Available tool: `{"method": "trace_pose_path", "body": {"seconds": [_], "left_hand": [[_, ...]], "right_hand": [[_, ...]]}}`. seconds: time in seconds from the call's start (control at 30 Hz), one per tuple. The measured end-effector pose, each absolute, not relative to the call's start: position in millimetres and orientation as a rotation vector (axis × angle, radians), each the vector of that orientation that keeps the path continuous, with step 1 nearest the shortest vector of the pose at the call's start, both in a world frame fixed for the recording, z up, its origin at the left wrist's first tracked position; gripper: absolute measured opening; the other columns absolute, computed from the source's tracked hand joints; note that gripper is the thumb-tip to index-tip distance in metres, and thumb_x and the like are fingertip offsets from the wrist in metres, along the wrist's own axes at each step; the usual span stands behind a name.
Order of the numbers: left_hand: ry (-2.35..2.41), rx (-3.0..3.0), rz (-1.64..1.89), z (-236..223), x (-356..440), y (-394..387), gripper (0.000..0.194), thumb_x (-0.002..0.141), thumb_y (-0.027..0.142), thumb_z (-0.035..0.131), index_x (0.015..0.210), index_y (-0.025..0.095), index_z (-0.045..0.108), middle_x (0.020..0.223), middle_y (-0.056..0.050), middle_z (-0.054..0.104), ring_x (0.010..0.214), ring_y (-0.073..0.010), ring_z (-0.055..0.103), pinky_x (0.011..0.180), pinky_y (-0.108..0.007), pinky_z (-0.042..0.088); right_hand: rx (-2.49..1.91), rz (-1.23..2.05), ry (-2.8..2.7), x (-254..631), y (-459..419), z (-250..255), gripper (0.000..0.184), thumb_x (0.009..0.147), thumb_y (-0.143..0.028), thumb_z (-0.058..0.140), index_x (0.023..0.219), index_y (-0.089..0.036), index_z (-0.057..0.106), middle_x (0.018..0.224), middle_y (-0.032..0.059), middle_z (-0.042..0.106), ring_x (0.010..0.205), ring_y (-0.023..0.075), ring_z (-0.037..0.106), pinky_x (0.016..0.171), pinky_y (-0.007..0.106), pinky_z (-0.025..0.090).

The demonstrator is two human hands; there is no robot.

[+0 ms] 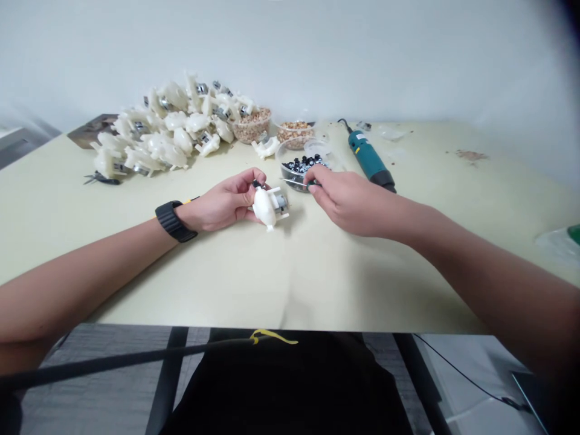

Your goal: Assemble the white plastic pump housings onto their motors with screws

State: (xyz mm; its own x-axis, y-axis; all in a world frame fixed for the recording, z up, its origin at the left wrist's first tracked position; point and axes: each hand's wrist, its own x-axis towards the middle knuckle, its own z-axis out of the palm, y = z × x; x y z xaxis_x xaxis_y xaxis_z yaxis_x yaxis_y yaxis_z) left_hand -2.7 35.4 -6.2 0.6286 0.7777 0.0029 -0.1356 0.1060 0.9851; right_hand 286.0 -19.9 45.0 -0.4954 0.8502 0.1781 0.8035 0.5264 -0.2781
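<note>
My left hand (233, 200) is closed around a white plastic housing (266, 208) with a small silver motor (281, 203) on its right side. A small black part (258, 183) shows at the top of the housing, by my thumb and fingertips. Pinched in my right hand (347, 199) is a thin tool with a slim metal shaft (294, 182); my fingers cover most of its handle. The shaft points left, in front of a clear round tub (290, 158) of small black and silver parts (304, 163). A gap separates the tool's tip from the housing.
Many white housings with motors (165, 136) lie heaped at the back left, beside black-handled pliers (103, 179). Two tubs of small brownish pieces (251, 125) (295, 132) stand behind. A green corded power tool (369, 158) lies right of the parts tub. One loose housing (266, 147) sits mid-table.
</note>
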Motion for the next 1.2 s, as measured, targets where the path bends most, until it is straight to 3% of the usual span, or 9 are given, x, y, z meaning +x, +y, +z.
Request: {"method": "trace_pose_path", "body": {"seconds": [0.13,0.3,0.67,0.97,1.2], "left_hand": [[0.582,1.255,0.629,-6,-6,41,0.038,0.079,0.020,0.092,0.105,0.022,0.065,0.094,-0.001,0.070,0.078,-0.0163,0.074,0.072,-0.034,0.071],[0.507,1.243,0.560,-4,-6,41,0.041,0.076,0.026,0.096,0.103,0.025,0.065,0.095,-0.003,0.073,0.084,-0.0236,0.078,0.070,-0.041,0.071],[0.497,1.203,0.489,-3,-3,37,0.044,0.070,0.029,0.101,0.097,0.023,0.067,0.087,-0.002,0.072,0.071,-0.0168,0.072,0.061,-0.028,0.065],[0.535,1.385,0.516,-4,-3,36,0.045,0.073,0.040,0.098,0.095,0.023,0.063,0.087,-0.005,0.070,0.069,-0.0192,0.068,0.059,-0.033,0.061],[0.483,1.376,0.450,-1,-2,33,0.047,0.074,0.045,0.099,0.095,0.023,0.064,0.086,-0.004,0.069,0.068,-0.0167,0.065,0.059,-0.029,0.057]], "right_hand": [[-1.283,0.299,-2.378,287,-20,43,0.020,0.107,-0.035,0.056,0.115,-0.021,0.067,0.091,0.0071,0.073,0.073,0.0225,0.061,0.066,0.035,0.041],[-1.179,0.324,-2.350,284,-26,26,0.025,0.110,-0.036,0.049,0.111,-0.020,0.069,0.096,0.0065,0.075,0.079,0.0216,0.062,0.072,0.033,0.040],[-1.082,0.327,-2.391,279,-30,14,0.028,0.112,-0.039,0.047,0.108,-0.020,0.067,0.091,0.0052,0.074,0.075,0.0200,0.059,0.071,0.031,0.038],[-1.069,0.454,-2.397,277,-31,13,0.028,0.113,-0.039,0.047,0.105,-0.020,0.066,0.086,0.0031,0.070,0.073,0.0179,0.056,0.071,0.031,0.037],[-1.073,0.532,-2.320,278,-36,20,0.021,0.100,-0.037,0.069,0.100,-0.022,0.056,0.081,-0.0011,0.064,0.062,0.0140,0.048,0.063,0.030,0.033]]}}
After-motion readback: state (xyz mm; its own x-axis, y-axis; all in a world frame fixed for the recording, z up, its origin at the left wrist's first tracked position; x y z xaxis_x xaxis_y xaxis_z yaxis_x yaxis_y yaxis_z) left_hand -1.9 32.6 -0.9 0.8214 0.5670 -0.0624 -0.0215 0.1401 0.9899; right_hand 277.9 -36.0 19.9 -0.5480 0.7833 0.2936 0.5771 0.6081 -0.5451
